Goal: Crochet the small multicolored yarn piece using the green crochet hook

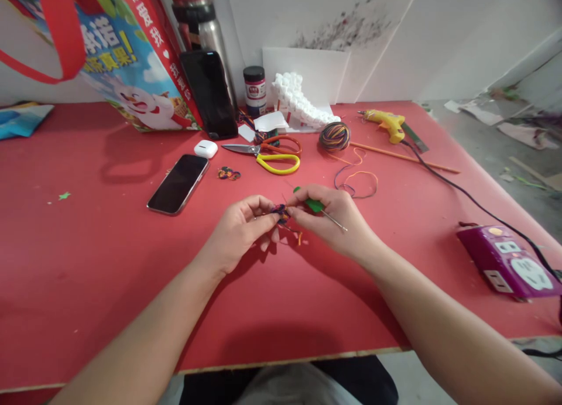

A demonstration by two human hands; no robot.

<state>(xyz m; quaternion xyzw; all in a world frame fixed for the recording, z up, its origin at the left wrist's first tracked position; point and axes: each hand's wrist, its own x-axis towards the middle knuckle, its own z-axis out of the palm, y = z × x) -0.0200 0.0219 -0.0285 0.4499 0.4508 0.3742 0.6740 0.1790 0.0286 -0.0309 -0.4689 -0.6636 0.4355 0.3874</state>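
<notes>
- Through the head camera I find the yarn piece point(281, 215), multicoloured and small, held up between both hands above the near middle of the red table point(109, 288); a short orange end dangles below it.
- I see the left hand point(239, 226) pinching it from the left, thumb and fingertips closed on its edge.
- I see the right hand point(336, 218) closed at the tips on the opposite edge, with the green-handled hook point(315, 205) tucked across it, metal shaft angled back toward the wrist.
- Just beyond the hands, I make out loose yarn point(376, 185) curling on the tabletop, near the yarn ball point(334, 136).
- Left of the ball I have scissors point(280, 164) with one orange and one yellow handle, blades slightly parted, and a second knotted yarn bit point(229, 173) near them.
- Further left, a dark phone point(179, 184) lies flat, a white case point(206, 149) just beside its far end.
- To the right I note an orange stick point(408, 158), a yellow glue gun point(390, 124) and, nearer, a purple power strip point(511, 261).
- Along the back I get a printed bag point(149, 95), an upright phone point(209, 95) before a steel flask point(219, 48), a dark-lidded jar point(255, 91) and a white bumpy object point(298, 103).
</notes>
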